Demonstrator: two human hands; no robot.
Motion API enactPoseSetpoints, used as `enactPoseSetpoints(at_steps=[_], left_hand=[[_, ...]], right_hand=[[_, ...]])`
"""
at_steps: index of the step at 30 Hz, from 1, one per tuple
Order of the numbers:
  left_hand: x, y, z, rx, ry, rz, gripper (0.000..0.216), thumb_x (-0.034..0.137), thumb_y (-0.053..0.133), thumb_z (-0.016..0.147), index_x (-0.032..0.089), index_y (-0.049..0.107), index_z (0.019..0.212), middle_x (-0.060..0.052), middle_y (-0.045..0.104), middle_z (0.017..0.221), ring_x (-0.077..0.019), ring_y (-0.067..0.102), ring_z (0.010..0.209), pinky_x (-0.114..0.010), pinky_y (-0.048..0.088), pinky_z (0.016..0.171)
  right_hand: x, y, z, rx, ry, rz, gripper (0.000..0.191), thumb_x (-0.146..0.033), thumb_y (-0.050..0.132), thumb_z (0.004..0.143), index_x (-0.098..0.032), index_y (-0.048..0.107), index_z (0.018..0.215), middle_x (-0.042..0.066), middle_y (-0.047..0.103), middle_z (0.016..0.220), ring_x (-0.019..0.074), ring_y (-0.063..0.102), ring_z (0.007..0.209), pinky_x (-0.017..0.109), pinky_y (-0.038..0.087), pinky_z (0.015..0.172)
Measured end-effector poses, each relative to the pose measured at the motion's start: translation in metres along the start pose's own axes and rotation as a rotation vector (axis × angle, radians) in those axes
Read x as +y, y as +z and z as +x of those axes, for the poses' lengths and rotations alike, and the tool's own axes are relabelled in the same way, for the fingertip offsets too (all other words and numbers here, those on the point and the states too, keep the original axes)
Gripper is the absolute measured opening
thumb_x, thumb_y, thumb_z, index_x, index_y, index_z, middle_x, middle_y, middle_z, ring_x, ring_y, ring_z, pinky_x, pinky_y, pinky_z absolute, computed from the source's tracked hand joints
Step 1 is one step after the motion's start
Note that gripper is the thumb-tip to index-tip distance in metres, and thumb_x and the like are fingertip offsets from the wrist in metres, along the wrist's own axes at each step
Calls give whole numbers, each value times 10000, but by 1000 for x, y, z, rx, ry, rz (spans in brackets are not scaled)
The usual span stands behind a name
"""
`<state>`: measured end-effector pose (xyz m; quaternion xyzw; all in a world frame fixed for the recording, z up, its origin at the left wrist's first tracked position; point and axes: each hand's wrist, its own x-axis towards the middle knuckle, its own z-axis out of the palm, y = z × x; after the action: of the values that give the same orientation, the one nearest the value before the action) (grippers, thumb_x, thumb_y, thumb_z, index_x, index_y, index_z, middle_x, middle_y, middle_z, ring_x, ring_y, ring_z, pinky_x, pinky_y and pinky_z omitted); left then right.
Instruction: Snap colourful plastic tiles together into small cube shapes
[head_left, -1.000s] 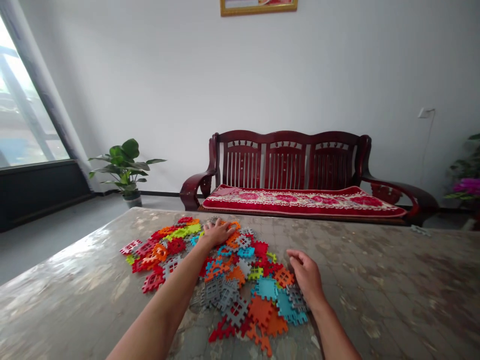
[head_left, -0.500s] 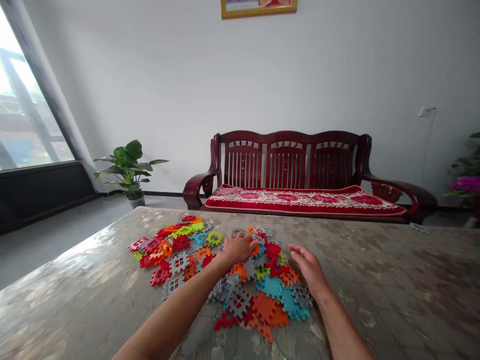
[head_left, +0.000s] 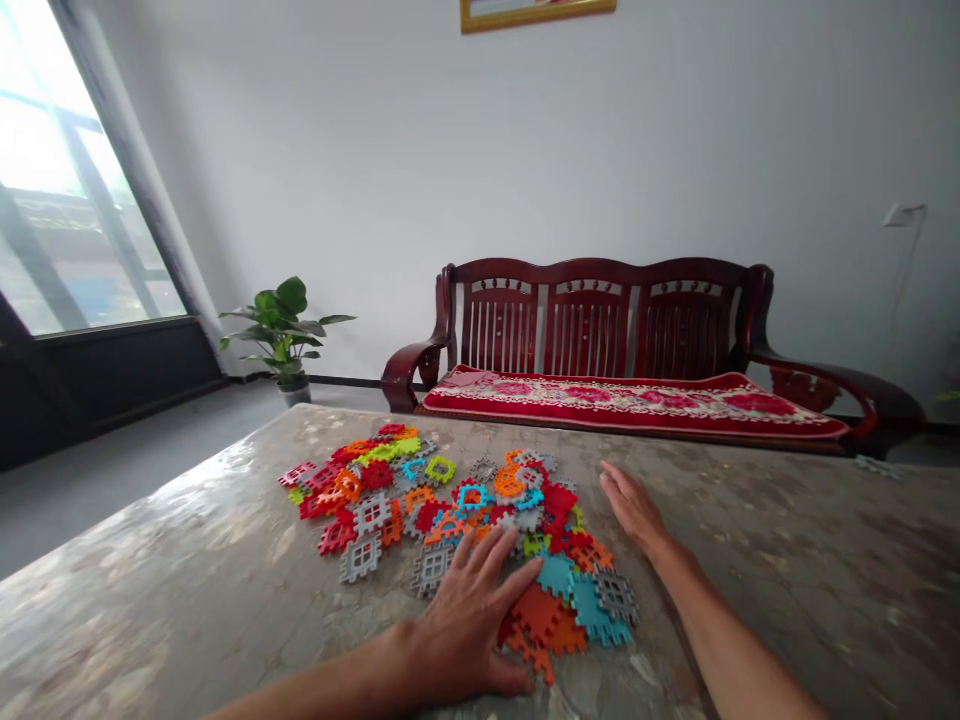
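Interlocking plastic puzzle tiles in red, orange, grey, blue and lime lie in a loose heap. My left hand [head_left: 478, 605] is over the near part of the heap, palm down with fingers spread, hiding some tiles. Close to its fingertips are a grey window tile [head_left: 433, 567] and an orange tile [head_left: 536, 612]. My right hand [head_left: 634, 508] rests edge-down on the table right of the heap, fingers stretched out, holding nothing. Nearest to it are red tiles [head_left: 559, 505] and a dark grey window tile [head_left: 616, 594]. A blue tile [head_left: 592, 608] lies beside that one.
The heap lies on a table with a patterned cover [head_left: 757, 570]. A grey piece [head_left: 877, 467] lies near the far right edge. Beyond the table stand a dark red wooden bench [head_left: 581, 335] with a red floral mat [head_left: 637, 402] and a potted plant [head_left: 281, 325].
My left hand has drawn back from the heap's far middle to its near side and spread its fingers, uncovering tiles there. The view has turned slightly left; my right hand stays beside the heap.
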<state>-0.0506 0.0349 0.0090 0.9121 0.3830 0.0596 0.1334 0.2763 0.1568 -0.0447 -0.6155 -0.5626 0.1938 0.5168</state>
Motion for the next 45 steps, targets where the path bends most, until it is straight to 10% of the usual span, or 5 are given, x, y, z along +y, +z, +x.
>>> enactPoseSetpoints(at_steps=[14,22,27,36,45], left_hand=[[21,1,58,130,104,5,741,702,423,862,411,255,1522,-45,304,1593,-347,153,1483,-641,105,1169],[-145,-81,17,373,-847,228,642,621,264,934,310,408,1476,-91,319,1584,-368,148,1480,-633,157,1139],[-204,-95,-14,229,-957,213,639,676,261,894,365,515,1391,-82,446,1512,-409,346,1390,-653,259,1070],[-153,-65,16,197,-902,214,592,647,282,894,314,625,1244,-146,618,1294,-385,615,1100,-537,461,878],[-81,-43,38,249,-542,-27,579,557,273,956,280,458,1430,-93,514,1446,-260,508,1290,-381,413,1032]], right_hand=[[-7,-17,-11,-68,64,227,483,-580,634,713,-238,742,1037,75,711,1187,300,564,1223,467,367,1101],[-14,-18,-12,-64,117,248,485,-612,642,658,-236,767,936,74,742,1104,315,591,1177,475,375,1093],[-10,-17,-12,-124,97,164,493,-615,595,702,-235,760,970,73,737,1119,310,588,1184,451,395,1080],[-5,-18,-10,-143,69,80,474,-593,543,748,-232,754,970,72,742,1101,313,604,1156,436,419,1055],[-2,-18,-10,-152,69,68,479,-591,563,730,-221,751,970,83,745,1085,322,618,1127,440,440,1025]])
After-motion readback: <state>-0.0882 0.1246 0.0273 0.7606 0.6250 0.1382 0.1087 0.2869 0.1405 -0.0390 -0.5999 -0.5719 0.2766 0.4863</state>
